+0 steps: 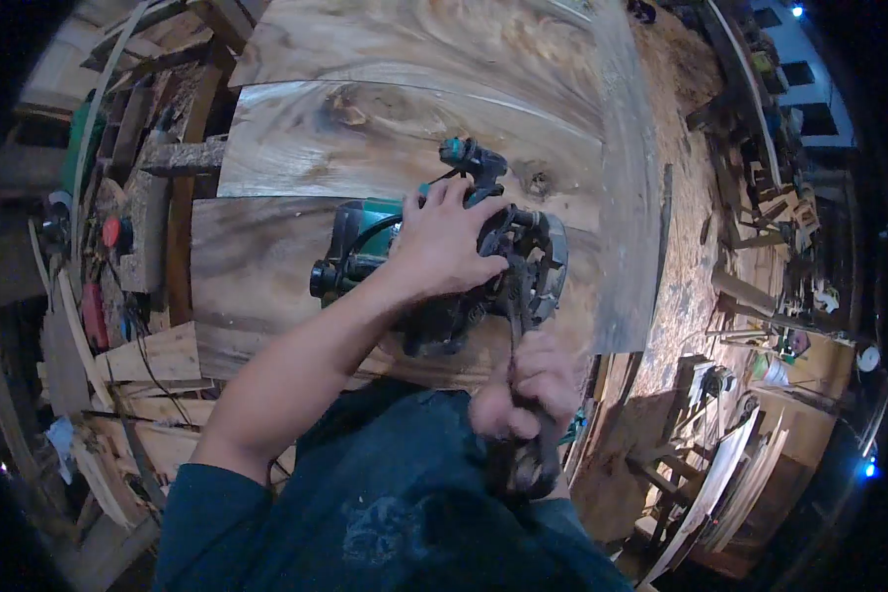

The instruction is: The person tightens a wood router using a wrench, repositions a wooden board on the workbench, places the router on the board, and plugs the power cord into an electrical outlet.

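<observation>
A green and black router [370,229] lies on its side on the wooden boards, its round base [555,259] facing right. My left hand [442,237] grips the router's body from above, with fingers spread over it and the thumb near the collet end. My right hand [531,390] is closed around the handle of a dark wrench [516,306], close to my torso. The wrench's upper end reaches in beside the router's base; its exact seat on the collet is hidden. One side handle [454,150] of the router points away from me.
Wide grained boards [296,133] lie under the router. At left are timber offcuts, a red round button [114,232] and a red-handled tool [93,314]. Sawdust [696,197] covers the floor at right, with wood pieces and stacked strips [730,483] beyond.
</observation>
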A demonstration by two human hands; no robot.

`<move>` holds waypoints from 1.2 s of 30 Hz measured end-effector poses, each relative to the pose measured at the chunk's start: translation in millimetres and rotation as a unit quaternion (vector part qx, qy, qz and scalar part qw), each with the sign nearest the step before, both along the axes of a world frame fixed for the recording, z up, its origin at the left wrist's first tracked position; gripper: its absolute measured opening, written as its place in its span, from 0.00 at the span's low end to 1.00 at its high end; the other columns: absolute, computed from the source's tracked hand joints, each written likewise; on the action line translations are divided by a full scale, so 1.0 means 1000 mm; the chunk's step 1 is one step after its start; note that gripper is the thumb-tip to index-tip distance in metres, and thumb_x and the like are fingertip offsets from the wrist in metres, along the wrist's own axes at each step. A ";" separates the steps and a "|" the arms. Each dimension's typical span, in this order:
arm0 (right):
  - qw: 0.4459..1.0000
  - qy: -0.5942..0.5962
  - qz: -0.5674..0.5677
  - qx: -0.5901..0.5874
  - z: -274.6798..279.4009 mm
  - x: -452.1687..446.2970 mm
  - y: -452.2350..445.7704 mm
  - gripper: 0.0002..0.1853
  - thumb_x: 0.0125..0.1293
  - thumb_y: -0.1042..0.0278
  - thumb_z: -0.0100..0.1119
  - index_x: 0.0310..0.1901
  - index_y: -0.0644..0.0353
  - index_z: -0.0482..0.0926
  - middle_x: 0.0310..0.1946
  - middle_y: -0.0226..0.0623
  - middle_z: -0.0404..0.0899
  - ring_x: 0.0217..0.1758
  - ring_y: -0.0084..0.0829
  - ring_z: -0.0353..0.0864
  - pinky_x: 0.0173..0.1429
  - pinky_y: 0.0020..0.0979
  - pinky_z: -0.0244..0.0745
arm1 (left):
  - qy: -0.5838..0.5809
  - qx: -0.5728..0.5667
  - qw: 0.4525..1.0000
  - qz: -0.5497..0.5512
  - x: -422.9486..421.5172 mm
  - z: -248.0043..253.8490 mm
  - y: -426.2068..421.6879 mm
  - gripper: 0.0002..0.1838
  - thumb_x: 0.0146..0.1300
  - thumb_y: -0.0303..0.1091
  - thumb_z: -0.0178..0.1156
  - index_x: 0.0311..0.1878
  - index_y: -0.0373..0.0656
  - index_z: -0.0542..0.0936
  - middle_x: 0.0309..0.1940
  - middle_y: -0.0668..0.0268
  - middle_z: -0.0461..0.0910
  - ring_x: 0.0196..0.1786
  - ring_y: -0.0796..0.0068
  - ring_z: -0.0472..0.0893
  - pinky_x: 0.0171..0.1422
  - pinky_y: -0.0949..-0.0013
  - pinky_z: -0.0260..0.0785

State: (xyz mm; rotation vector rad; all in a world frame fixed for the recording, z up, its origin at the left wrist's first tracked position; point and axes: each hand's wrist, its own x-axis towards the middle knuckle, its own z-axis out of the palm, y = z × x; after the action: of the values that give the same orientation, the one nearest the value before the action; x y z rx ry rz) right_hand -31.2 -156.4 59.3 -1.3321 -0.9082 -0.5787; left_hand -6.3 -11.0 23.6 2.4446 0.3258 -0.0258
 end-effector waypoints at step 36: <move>0.929 0.370 0.012 0.006 0.052 0.083 0.018 0.20 0.78 0.53 0.47 0.28 0.52 0.63 0.18 0.24 0.55 0.20 0.21 0.53 0.24 0.24 0.52 | 0.001 -0.003 1.000 0.002 0.000 -0.004 0.001 0.43 0.48 0.61 0.70 0.70 0.66 0.70 0.72 0.49 0.62 0.74 0.47 0.60 0.73 0.36 0.50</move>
State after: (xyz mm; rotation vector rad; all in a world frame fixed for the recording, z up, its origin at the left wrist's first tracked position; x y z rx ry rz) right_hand 51.7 -138.6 111.5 -1.3725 -0.2938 -0.0303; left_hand -6.7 -10.0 20.1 2.4384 0.3315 -0.0261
